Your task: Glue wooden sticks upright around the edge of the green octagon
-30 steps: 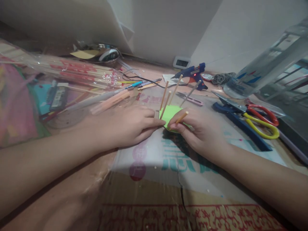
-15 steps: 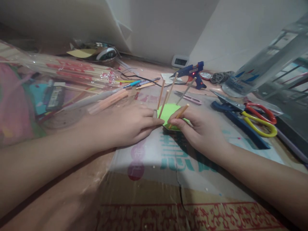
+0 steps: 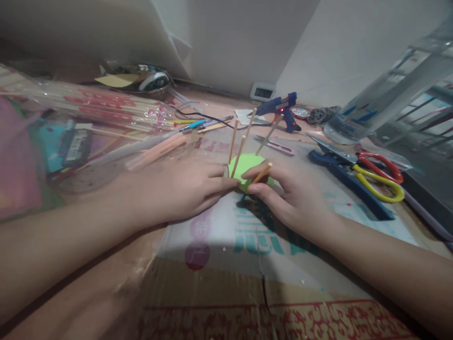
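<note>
A bright green disc [image 3: 247,163] sits in the middle with several thin wooden sticks [image 3: 238,156] standing on it, some leaning. My left hand [image 3: 194,184] lies at the disc's left side, its fingers closed about the edge near the front stick. Between the thumb and fingers of my right hand [image 3: 283,186] is a short wooden stick [image 3: 262,173], tilted with its upper end to the right. The lower end of this stick is near the disc's front edge, partly hidden by the fingertips.
Behind the disc are a blue glue gun [image 3: 278,107] with a red light and small pink-handled snips [image 3: 276,145]. Scissors [image 3: 380,177] and dark blue pliers [image 3: 354,189] lie right, near a clear bottle [image 3: 357,115]. Bagged sticks [image 3: 106,104] and pens [image 3: 196,124] lie left.
The stick in my right hand has dropped lower and leans further over, and the right fingers have shifted slightly left. My left hand stays at the disc's edge.
</note>
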Demonstrator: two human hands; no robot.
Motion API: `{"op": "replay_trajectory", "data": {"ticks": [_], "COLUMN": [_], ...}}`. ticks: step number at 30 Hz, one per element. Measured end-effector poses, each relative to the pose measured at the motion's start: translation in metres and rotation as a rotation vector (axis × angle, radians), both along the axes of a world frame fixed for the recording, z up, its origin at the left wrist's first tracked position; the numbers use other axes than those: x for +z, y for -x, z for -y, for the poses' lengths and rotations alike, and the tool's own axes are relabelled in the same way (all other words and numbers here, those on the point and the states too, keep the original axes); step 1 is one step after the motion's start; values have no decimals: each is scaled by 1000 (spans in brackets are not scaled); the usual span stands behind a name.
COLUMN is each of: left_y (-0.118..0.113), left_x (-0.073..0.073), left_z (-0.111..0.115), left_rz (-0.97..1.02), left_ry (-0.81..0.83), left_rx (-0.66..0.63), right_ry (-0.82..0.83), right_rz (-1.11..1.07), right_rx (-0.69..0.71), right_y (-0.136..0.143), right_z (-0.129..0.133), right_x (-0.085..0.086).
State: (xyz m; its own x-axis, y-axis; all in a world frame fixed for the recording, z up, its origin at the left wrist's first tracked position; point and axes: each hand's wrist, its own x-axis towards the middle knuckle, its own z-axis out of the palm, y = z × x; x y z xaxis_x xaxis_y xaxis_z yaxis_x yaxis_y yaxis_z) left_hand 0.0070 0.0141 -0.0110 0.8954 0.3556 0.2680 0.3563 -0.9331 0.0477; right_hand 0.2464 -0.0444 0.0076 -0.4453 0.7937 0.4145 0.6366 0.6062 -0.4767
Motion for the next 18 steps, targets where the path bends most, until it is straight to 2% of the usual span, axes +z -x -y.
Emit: {"op": "replay_trajectory", "data": {"ticks": [8,12,18], "left_y": [4,4,2], "left_x": [2,-1,-3], "left_z": [4,2,1], "left_rz": [39,53,-13], "left_ry": [-66,-33,-39], "left_rx": [-10,-25,-6], "right_ry": [-23,34,-63], "right_rz": [-307,-233,-35], "right_rx": [-167,-119,1], "right_y": [-6,-7,-6], "right_z": [13,9,2], "right_x": [15,10,7]}}
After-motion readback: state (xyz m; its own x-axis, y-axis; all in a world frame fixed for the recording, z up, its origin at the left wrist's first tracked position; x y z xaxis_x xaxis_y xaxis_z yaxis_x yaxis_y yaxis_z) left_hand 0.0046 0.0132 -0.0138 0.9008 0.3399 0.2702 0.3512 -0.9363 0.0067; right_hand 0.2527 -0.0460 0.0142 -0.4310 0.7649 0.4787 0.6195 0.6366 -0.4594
